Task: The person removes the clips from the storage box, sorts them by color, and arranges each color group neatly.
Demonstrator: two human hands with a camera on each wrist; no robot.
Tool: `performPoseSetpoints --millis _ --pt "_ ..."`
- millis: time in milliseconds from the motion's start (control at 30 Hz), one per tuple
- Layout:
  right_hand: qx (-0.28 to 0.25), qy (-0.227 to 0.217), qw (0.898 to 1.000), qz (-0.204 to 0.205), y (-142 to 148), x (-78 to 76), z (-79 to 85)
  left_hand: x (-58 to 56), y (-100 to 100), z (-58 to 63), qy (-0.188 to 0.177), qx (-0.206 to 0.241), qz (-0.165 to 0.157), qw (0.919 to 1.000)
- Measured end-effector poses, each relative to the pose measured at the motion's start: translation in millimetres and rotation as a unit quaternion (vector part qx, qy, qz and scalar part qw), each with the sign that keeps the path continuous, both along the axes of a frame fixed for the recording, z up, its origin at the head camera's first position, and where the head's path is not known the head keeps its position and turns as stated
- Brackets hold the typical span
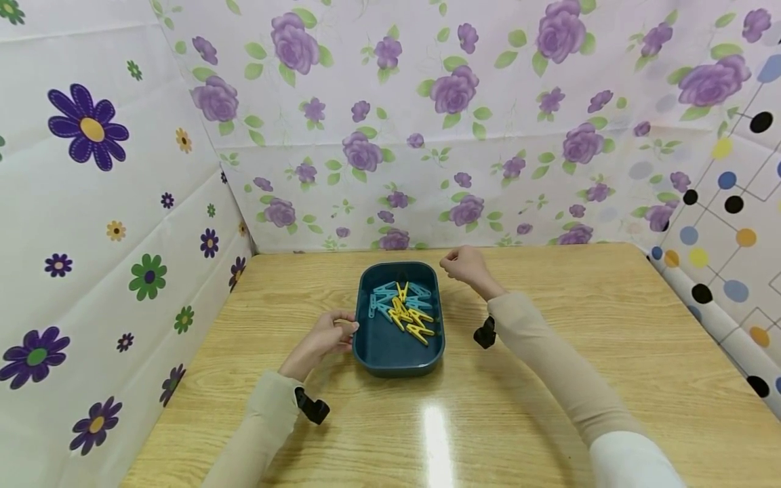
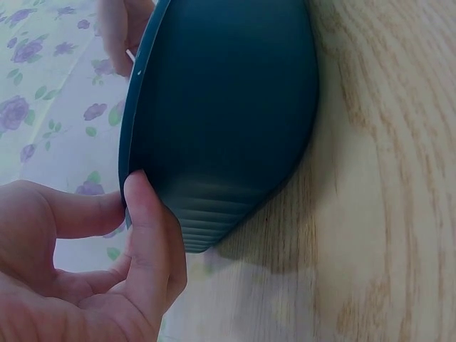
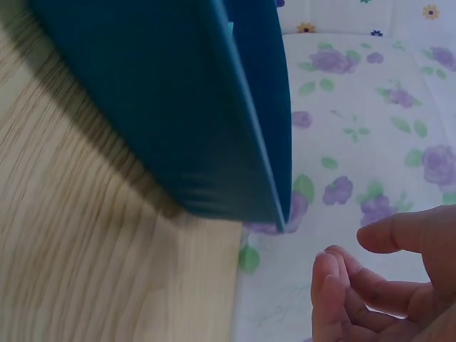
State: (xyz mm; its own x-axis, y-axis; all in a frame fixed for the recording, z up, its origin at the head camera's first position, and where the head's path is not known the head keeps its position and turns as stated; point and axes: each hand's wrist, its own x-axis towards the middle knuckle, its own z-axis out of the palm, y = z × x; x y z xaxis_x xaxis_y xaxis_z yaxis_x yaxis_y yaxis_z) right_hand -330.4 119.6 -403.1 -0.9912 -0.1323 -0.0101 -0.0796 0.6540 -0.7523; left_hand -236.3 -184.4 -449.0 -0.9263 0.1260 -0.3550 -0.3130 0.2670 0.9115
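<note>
The dark-teal rounded-rectangular tray (image 1: 390,349) of yellow and blue clothespins (image 1: 399,306) stands near the wooden tabletop's (image 1: 610,305) far edge. The left hand (image 1: 329,333) pinches its left rim; the right hand (image 1: 468,264) hovers empty, loosely bent. A one-sided lift could spill them.

The dark blue bin (image 1: 390,352) sits upright, open side up, a deep rounded rectangle with its long sides running away from the person; the left fingers (image 2: 147,221) pinch the rim of its left wall, while its far right corner is just beside the right fingers (image 3: 329,274), apart from them. Inside lie loose pegs at mixed angles, some overlapping. Blue pegs (image 1: 386,296) flank the heap, one group toward the left fingers, another toward the right. Yellow pegs (image 1: 418,331) lie between, trailing nearer the person.
</note>
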Motion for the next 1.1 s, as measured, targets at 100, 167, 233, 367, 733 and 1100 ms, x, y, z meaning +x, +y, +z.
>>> performPoseSetpoints --millis 100,167,233,367,733,1100 --pt "0.005 -0.013 1.0 0.013 -5.5 0.8 4.2 0.1 0.1 0.1 -0.003 0.004 0.001 1.0" --pt "0.005 -0.024 0.999 0.023 -9.5 0.4 6.2 0.2 0.1 0.3 -0.003 0.003 0.001 1.0" --pt "0.006 -0.033 0.999 0.03 -13.4 -0.4 7.7 0.5 0.2 0.8 -0.003 0.003 0.001 1.0" --pt "0.002 -0.06 0.997 0.043 -21.7 -2.1 9.0 1.4 0.5 2.1 0.0 0.002 0.003 1.0" --pt "-0.019 -0.135 0.987 0.086 -46.4 -3.5 8.0 1.2 0.6 0.6 -0.003 -0.003 0.009 0.9999" --pt "0.006 -0.17 0.978 0.118 -66.7 1.3 3.4 -1.5 0.3 -1.6 -0.002 -0.004 0.009 0.9999"
